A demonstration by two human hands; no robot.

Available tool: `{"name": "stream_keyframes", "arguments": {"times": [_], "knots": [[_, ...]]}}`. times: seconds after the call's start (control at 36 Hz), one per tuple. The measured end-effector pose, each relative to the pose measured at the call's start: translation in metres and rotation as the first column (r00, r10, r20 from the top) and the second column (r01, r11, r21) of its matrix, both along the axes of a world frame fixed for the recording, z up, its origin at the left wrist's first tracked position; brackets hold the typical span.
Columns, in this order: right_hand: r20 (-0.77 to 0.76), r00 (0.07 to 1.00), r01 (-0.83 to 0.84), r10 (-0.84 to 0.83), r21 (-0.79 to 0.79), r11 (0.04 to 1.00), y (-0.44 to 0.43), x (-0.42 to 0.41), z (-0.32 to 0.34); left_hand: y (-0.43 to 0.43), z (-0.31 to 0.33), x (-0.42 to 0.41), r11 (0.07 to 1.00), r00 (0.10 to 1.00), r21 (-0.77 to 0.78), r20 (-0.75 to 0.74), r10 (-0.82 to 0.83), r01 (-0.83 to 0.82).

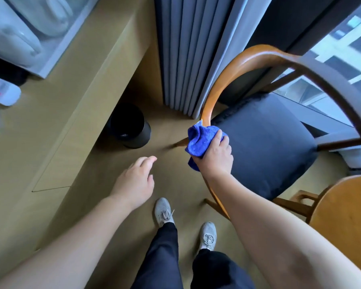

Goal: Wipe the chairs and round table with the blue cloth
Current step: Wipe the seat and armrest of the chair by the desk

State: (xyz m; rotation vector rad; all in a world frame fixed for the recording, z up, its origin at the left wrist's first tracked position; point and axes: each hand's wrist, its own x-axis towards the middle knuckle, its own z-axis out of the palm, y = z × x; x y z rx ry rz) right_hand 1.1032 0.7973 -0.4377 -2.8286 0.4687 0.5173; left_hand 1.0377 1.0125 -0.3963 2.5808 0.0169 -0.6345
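Midway down a chair's (pixel 265 142) curved wooden arm, the right hand (pixel 215 155) grips the bunched blue cloth (pixel 198 140) against the rail; the left hand (pixel 136 182) hangs relaxed and empty. Wrapping the cloth fully round the rail would clean its underside too. The round table (pixel 346 222) waits beside.

We take this for a hotel room: kettle tray (pixel 50 66) and remote (pixel 2 90) at the desk's (pixel 50 126) left edge, curtains (pixel 188 49), bin (pixel 131 126)

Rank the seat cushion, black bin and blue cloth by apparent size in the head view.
1. seat cushion, clearly largest.
2. black bin.
3. blue cloth, though close to the bin: the right hand covers part of it.
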Motion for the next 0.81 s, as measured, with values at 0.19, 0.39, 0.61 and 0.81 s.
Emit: {"name": "stream_keyframes", "arguments": {"times": [0.19, 0.39, 0.61, 0.81], "knots": [[-0.026, 0.998, -0.053, 0.053, -0.008, 0.999, 0.014, 0.03, 0.008, 0.007, -0.001, 0.02, 1.0, 1.0, -0.025, 0.009, 0.003, -0.003], [-0.078, 0.879, -0.465, 0.47, 0.067, 0.883, -0.028, 0.017, 0.037, 0.008, 0.002, 0.04, 0.999, 1.0, -0.046, 0.025, 0.009, -0.007], [-0.124, 0.642, -0.766, 0.757, -0.144, 0.626, -0.055, 0.033, 0.046, -0.001, 0.003, 0.047, 0.998, 1.0, -0.054, 0.014, 0.027, -0.026], [0.066, 0.194, -0.976, 0.979, -0.091, 0.199, -0.072, 0.066, 0.028, -0.012, -0.001, 0.04, 0.989, 0.989, -0.049, 0.038, 0.141, -0.139]]}}
